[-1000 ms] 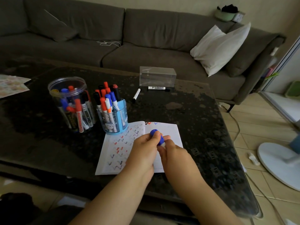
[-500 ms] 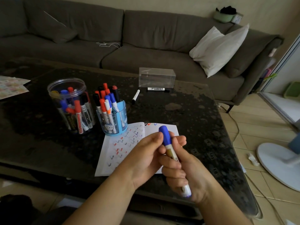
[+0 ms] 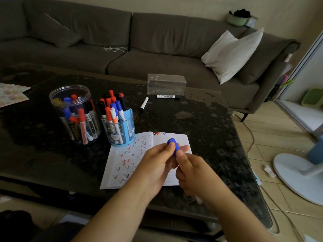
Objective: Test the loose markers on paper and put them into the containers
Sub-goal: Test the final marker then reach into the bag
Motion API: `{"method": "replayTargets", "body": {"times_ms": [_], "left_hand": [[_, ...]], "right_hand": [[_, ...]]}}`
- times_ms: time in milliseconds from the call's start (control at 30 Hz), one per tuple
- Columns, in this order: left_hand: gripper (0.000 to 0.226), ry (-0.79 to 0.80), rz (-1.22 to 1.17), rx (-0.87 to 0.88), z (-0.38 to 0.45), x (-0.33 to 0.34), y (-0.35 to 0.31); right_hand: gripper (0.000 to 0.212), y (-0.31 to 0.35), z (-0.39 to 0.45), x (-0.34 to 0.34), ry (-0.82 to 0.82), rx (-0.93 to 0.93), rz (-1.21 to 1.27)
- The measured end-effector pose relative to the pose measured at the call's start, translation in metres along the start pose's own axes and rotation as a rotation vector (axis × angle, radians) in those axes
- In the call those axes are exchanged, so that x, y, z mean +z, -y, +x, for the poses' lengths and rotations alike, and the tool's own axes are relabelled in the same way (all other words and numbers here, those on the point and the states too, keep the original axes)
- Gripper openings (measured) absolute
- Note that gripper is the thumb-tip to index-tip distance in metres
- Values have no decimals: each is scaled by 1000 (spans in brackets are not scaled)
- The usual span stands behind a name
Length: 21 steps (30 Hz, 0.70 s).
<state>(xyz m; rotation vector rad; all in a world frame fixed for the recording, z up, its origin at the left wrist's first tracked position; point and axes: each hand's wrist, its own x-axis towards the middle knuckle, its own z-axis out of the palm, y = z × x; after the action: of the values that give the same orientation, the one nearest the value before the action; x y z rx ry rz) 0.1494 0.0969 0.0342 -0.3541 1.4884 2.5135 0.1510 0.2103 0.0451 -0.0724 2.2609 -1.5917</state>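
Left hand (image 3: 158, 161): grip pinches the blue cap (image 3: 173, 146).
Right hand (image 3: 194, 173): grip curled round the marker body.
Paper (image 3: 132, 159): flat on tabletop (image 3: 201, 119).

Glossy dark speckled surface (image 3: 192, 119); clear plastic jar (image 3: 70, 91) and box (image 3: 166, 83); matt white paper (image 3: 122, 172); grey cloth sofa (image 3: 157, 41); smooth blue plastic cap (image 3: 173, 145)

A home living room.
A grey sofa (image 3: 157, 49) with a white cushion (image 3: 230, 53) stands behind the dark counter (image 3: 201, 123), beside a tiled floor (image 3: 272, 137).
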Motion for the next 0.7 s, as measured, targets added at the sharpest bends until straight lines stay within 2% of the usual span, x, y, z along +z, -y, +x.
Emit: {"method": "replayTargets", "body": {"times_ms": [67,100,167,200,267,367,433,467,500,567,633,700], "left_hand": [[30,182,-102,-44,-5,-3,-7],[30,222,-101,-46,-8,-2,-10],[27,182,-19,-11,-12,3,-12],[27,109,64,20,-13,6,-12],[26,-14,202,64,-14,11,-11],[27,-112,245,32,-8,19,-13],[38,-266,344,38,6,11,-24],[44,-353,354,61,15,-1,-33],[45,-363,268,94,21,-11,-43],[35,-274,153,125,25,-21,-55],[26,-208,298,104,26,-21,-49],[21,-210,381,112,26,-21,-34]], "right_hand": [[42,7,-8,-7,225,183,479],[42,9,-12,-8,298,228,645],[41,12,-16,-1,339,230,756],[41,11,-16,5,287,195,689],[40,9,-10,13,111,91,377],[32,2,-3,12,-111,-103,-306],[23,-7,-5,7,-173,-208,-711],[24,-14,-9,6,-190,-213,-765],[29,-20,-14,5,-200,-189,-739],[33,-30,-17,0,-168,-99,-552],[33,-32,-16,-7,-112,-33,-252],[32,-27,-10,-11,-37,24,60]]}}
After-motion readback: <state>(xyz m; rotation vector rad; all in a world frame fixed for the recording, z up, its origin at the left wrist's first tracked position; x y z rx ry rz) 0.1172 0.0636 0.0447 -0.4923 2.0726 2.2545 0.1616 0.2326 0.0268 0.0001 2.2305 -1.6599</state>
